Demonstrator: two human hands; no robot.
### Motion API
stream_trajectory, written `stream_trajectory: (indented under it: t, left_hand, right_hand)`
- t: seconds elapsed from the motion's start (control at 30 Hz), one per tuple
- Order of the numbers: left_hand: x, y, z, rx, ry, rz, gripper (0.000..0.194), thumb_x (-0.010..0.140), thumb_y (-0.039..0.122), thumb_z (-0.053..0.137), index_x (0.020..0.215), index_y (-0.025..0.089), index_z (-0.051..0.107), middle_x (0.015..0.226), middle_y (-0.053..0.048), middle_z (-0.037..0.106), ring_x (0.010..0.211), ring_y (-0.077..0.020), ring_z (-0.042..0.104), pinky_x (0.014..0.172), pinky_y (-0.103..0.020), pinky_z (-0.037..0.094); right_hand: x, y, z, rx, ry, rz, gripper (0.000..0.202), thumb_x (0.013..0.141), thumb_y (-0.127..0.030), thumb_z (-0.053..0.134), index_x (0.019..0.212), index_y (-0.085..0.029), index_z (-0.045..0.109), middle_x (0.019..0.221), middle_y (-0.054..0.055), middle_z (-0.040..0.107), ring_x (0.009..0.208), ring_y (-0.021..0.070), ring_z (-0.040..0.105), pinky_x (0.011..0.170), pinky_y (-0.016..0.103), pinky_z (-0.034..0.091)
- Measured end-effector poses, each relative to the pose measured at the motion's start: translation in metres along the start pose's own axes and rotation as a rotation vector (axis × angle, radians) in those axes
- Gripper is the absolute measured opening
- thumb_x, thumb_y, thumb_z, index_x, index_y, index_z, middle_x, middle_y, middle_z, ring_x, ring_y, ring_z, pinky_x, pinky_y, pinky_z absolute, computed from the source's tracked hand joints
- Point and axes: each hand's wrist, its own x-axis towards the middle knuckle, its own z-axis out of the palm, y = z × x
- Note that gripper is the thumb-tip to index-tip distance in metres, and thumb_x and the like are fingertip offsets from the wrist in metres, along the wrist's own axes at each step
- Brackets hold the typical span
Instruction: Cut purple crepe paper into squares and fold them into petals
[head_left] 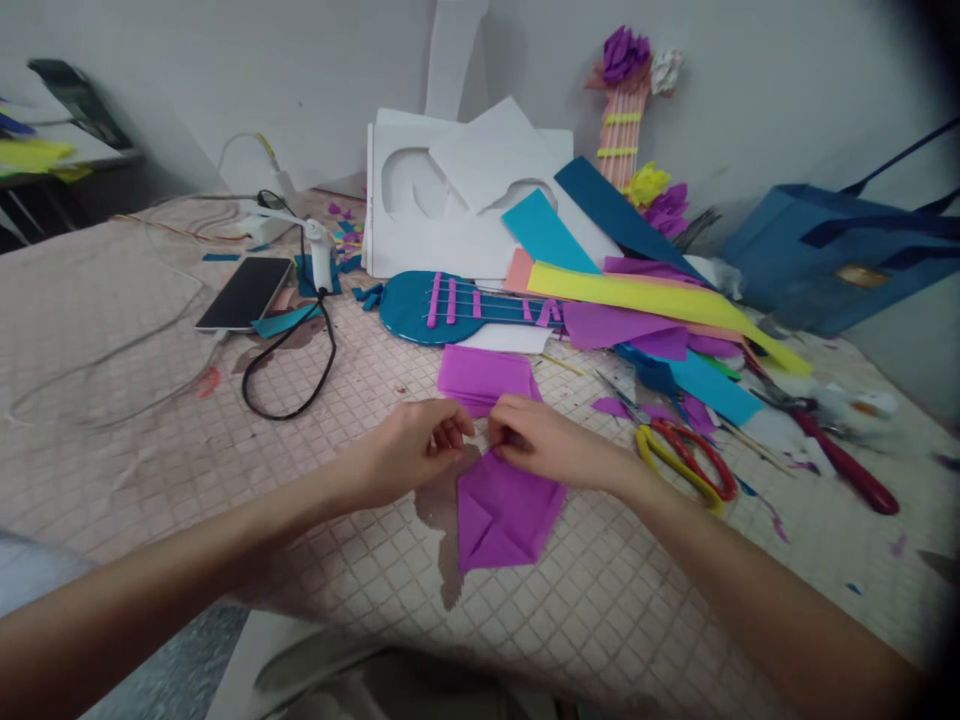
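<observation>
My right hand (546, 440) is closed in a pinch at the top edge of a purple tissue-like paper piece (506, 515), which has folds and lies on the table. Facing it, my left hand (416, 448) has curled fingers beside the paper; what is in its fingertips, if anything, is hidden. Just beyond both hands lies a folded purple paper (484, 372); the hands hide whether it joins the nearer piece. Farther back is a blue guitar-shaped model (420, 305) with pink strips across its strings.
Scissors with red and yellow handles (686, 465) and red-handled pliers (847, 465) lie at right. Coloured paper strips (660, 300) pile behind them. White boards (450, 240) lean at the wall. A phone (246, 292), cables and a blue bag (847, 250) are around. A wet-looking patch (442, 520) marks the tablecloth.
</observation>
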Motion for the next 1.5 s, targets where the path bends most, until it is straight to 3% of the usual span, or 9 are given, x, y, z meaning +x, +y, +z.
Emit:
stream_trajectory:
  t: [0.27, 0.53, 0.73, 0.87, 1.0, 1.1, 1.23, 1.43, 1.5]
  left_hand:
    - [0.005, -0.001, -0.004, -0.409, -0.152, -0.048, 0.03, 0.064, 0.014, 0.056, 0.094, 0.014, 0.057, 0.074, 0.003, 0.051, 0.062, -0.0068, 0.047, 0.055, -0.018, 0.038]
    - [0.006, -0.003, 0.0, -0.299, -0.123, 0.009, 0.026, 0.068, 0.015, 0.054, 0.094, 0.015, 0.058, 0.07, 0.004, 0.046, 0.062, -0.0073, 0.044, 0.054, -0.018, 0.036]
    - [0.0, -0.003, -0.001, -0.137, -0.049, 0.027, 0.02, 0.075, 0.013, 0.048, 0.093, 0.015, 0.057, 0.077, 0.001, 0.056, 0.064, -0.0087, 0.05, 0.056, -0.02, 0.041]
    - [-0.006, 0.0, 0.0, 0.02, 0.052, 0.106, 0.019, 0.08, 0.012, 0.05, 0.097, 0.015, 0.057, 0.089, -0.003, 0.06, 0.067, -0.0101, 0.055, 0.058, -0.022, 0.045]
    - [-0.016, 0.006, 0.006, 0.174, 0.1, 0.271, 0.021, 0.08, 0.011, 0.056, 0.1, 0.017, 0.057, 0.1, -0.005, 0.059, 0.09, -0.0158, 0.056, 0.076, -0.028, 0.049]
    - [-0.025, 0.013, 0.017, 0.263, 0.026, 0.378, 0.027, 0.079, 0.014, 0.062, 0.105, 0.018, 0.056, 0.105, -0.006, 0.059, 0.101, -0.0198, 0.054, 0.088, -0.035, 0.046]
    - [-0.035, 0.021, 0.032, 0.413, -0.082, 0.462, 0.03, 0.08, 0.012, 0.062, 0.108, 0.018, 0.054, 0.111, -0.008, 0.058, 0.104, -0.0231, 0.051, 0.091, -0.041, 0.041]
    - [-0.043, 0.023, 0.044, 0.402, -0.074, 0.442, 0.048, 0.077, 0.021, 0.07, 0.118, 0.017, 0.047, 0.119, -0.008, 0.053, 0.109, -0.025, 0.045, 0.094, -0.042, 0.035]
    - [-0.044, 0.023, 0.047, 0.416, -0.041, 0.45, 0.043, 0.079, 0.017, 0.066, 0.118, 0.017, 0.047, 0.119, -0.009, 0.052, 0.108, -0.0248, 0.044, 0.093, -0.042, 0.035]
  right_hand:
    - [-0.03, 0.013, -0.001, 0.073, 0.096, 0.191, 0.011, 0.079, -0.011, 0.052, 0.085, -0.02, 0.053, 0.071, -0.002, 0.057, 0.062, 0.0122, 0.053, 0.057, 0.023, 0.039]
    - [-0.028, 0.004, -0.002, 0.014, 0.001, 0.101, 0.012, 0.075, -0.008, 0.057, 0.076, -0.02, 0.055, 0.079, 0.0, 0.055, 0.074, 0.0146, 0.052, 0.066, 0.026, 0.038]
    - [-0.037, 0.008, 0.002, 0.053, 0.125, 0.241, 0.009, 0.079, -0.013, 0.051, 0.075, -0.021, 0.049, 0.069, -0.002, 0.055, 0.062, 0.0131, 0.051, 0.056, 0.025, 0.035]
    - [-0.055, 0.016, 0.006, 0.236, 0.263, 0.477, 0.014, 0.079, -0.018, 0.052, 0.09, -0.023, 0.046, 0.06, -0.006, 0.052, 0.053, 0.012, 0.049, 0.048, 0.023, 0.033]
    - [-0.076, 0.007, 0.011, 0.497, 0.223, 0.583, 0.018, 0.081, -0.024, 0.052, 0.095, -0.024, 0.042, 0.055, -0.01, 0.047, 0.041, 0.0097, 0.042, 0.04, 0.022, 0.028]
    - [-0.086, -0.007, 0.018, 0.699, 0.213, 0.606, 0.014, 0.081, -0.029, 0.054, 0.088, -0.024, 0.043, 0.056, -0.009, 0.046, 0.038, 0.0072, 0.038, 0.038, 0.021, 0.024]
    - [-0.095, -0.024, 0.03, 0.928, 0.237, 0.659, 0.018, 0.083, -0.037, 0.056, 0.083, -0.022, 0.047, 0.05, -0.008, 0.047, 0.037, 0.0065, 0.035, 0.035, 0.019, 0.02]
    - [-0.104, -0.04, 0.043, 1.3, 0.417, 0.709, 0.025, 0.08, -0.033, 0.064, 0.099, -0.023, 0.051, 0.071, -0.001, 0.059, 0.056, 0.0095, 0.053, 0.036, 0.015, 0.027]
    - [-0.106, -0.044, 0.045, 1.346, 0.432, 0.714, 0.027, 0.079, -0.03, 0.064, 0.102, -0.024, 0.051, 0.077, 0.0, 0.059, 0.061, 0.01, 0.056, 0.036, 0.014, 0.029]
